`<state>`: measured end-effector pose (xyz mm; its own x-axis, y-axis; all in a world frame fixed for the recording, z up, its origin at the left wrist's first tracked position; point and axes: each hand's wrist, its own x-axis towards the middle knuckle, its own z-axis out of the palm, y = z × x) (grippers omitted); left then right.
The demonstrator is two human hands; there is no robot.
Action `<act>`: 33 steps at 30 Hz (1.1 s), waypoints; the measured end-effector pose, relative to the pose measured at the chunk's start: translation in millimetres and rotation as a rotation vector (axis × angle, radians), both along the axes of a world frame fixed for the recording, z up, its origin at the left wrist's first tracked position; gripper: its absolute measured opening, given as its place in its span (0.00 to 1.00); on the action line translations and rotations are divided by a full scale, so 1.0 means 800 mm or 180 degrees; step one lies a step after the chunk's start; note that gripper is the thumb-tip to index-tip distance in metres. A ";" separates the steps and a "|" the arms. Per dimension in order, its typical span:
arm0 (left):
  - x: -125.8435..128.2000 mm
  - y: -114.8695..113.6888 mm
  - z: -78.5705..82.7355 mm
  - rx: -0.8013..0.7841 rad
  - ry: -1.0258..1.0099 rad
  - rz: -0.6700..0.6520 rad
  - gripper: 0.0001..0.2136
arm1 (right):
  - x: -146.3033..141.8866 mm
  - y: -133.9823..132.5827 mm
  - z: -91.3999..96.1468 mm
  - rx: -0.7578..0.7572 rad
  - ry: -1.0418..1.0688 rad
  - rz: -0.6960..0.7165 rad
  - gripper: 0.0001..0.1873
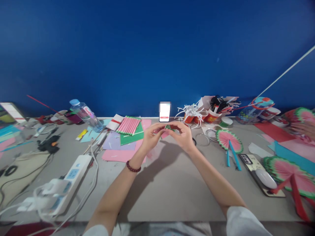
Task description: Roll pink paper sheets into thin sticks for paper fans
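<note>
Fingers (160, 131) of the left hand (152, 135) and the right hand (182, 132) are brought together, thumbs toward each other, nearly closed with a thin pinch from either side on a small pink-and-green paper piece (167, 127). It is held up above the table (179, 186), in line with the white-screened phone (164, 113) standing against the blue wall (157, 55). Its long axis and the way it points cannot be told, since the fingers cover most of it.

Just left, a pleated pink paper with green edges (130, 125) lies on a green sheet (137, 135), its folds running away from the person. Beneath are a lilac sheet (112, 141) and a pink sheet (115, 156).

To the right, a red paper cup with yellow lettering (212, 117) holds black-handled tools (218, 104); beside it, curled white paper strips (191, 109) spill over more red cups (189, 118). Farther right stands a clear tub with an orange handle (251, 111), small coloured bits inside. Nearer lies a round pink fan with a green rim (227, 140) on two blue sticks (234, 155).

On the left, a clear plastic bottle with a blue cap (86, 114) leans in view, its pink label carrying white script too blurred to read, like the cup's lettering
</note>
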<state>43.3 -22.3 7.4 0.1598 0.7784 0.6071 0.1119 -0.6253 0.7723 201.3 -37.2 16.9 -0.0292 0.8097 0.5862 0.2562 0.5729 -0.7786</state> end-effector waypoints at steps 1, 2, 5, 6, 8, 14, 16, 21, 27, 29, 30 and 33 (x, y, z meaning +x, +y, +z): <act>0.000 -0.001 0.000 0.0023 0.0018 0.0019 0.10 | 0.000 -0.001 0.001 0.0072 -0.0050 -0.0019 0.11; 0.000 -0.001 0.001 0.0051 0.0043 0.0040 0.10 | 0.000 -0.002 0.003 0.0154 -0.0097 -0.0031 0.11; -0.001 -0.002 0.003 0.0223 0.0146 0.0080 0.09 | 0.000 -0.006 0.009 0.0369 -0.0216 -0.0020 0.10; -0.001 -0.003 0.003 0.0302 0.0170 0.0093 0.09 | 0.000 -0.007 0.010 0.0422 -0.0240 -0.0022 0.10; -0.002 -0.003 0.005 0.0427 0.0179 0.0118 0.08 | 0.000 -0.009 0.013 0.0501 -0.0282 -0.0048 0.10; -0.003 -0.003 0.006 0.0526 0.0171 0.0156 0.07 | 0.000 -0.010 0.014 0.0577 -0.0295 -0.0089 0.09; -0.003 -0.003 0.007 0.0533 0.0177 0.0134 0.07 | 0.000 -0.009 0.013 0.0576 -0.0286 -0.0086 0.09; -0.005 0.001 0.004 0.0527 0.0051 -0.0028 0.07 | 0.000 -0.009 0.012 0.0621 -0.0328 -0.0152 0.08; -0.008 0.004 0.003 0.0392 -0.0088 -0.0232 0.08 | -0.001 -0.010 0.011 0.0580 -0.0242 -0.0160 0.09; -0.009 0.003 0.006 0.0398 -0.0030 -0.0201 0.08 | -0.001 -0.011 0.011 0.0557 -0.0227 -0.0139 0.09; -0.009 0.002 0.008 0.0414 0.0006 -0.0173 0.08 | -0.001 -0.011 0.011 0.0545 -0.0224 -0.0123 0.09; -0.009 0.000 0.011 0.0478 0.0086 -0.0131 0.08 | 0.000 -0.010 0.010 0.0490 -0.0180 -0.0077 0.09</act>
